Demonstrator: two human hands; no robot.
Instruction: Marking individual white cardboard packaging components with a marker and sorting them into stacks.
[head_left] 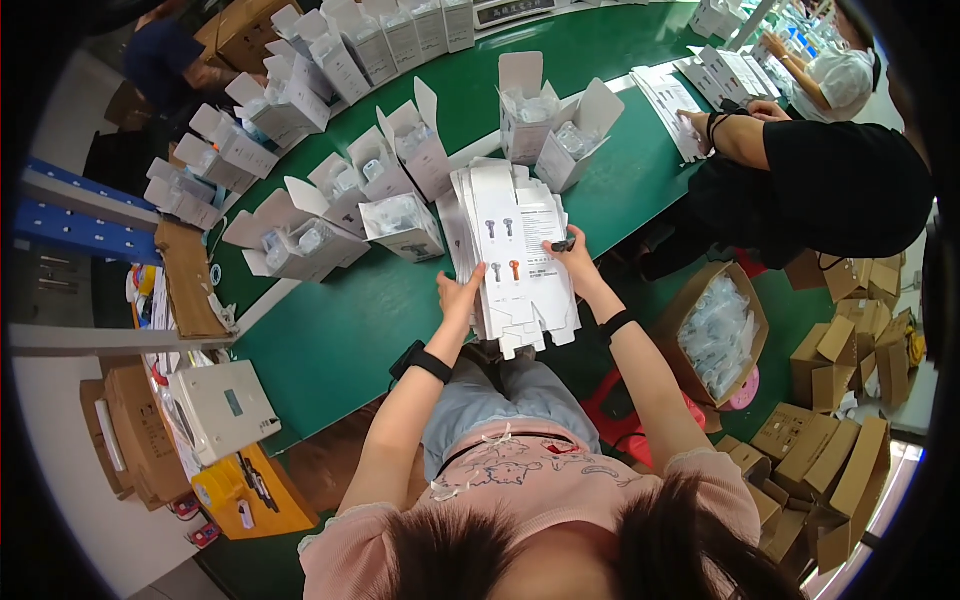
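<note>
A thick stack of flattened white cartons [525, 285], the top one printed with earphone pictures, lies at the table's near edge in front of me. At its left edge is my left hand [461, 297], thumb on the top and fingers bent round the side. My right hand [577, 262] is closed at the right edge, with a small black object [563, 245] at its fingertips; its kind is too small to tell. Beyond the stack stand open white boxes [402, 222] holding clear-wrapped items.
The green table [330, 330] curves round me, with more open boxes [345, 60] along the far side. A co-worker in black [845, 185] reaches over flat cartons [668, 105] at right. Beside me are a carton of clear plastic bags [718, 335] and a red stool [612, 410].
</note>
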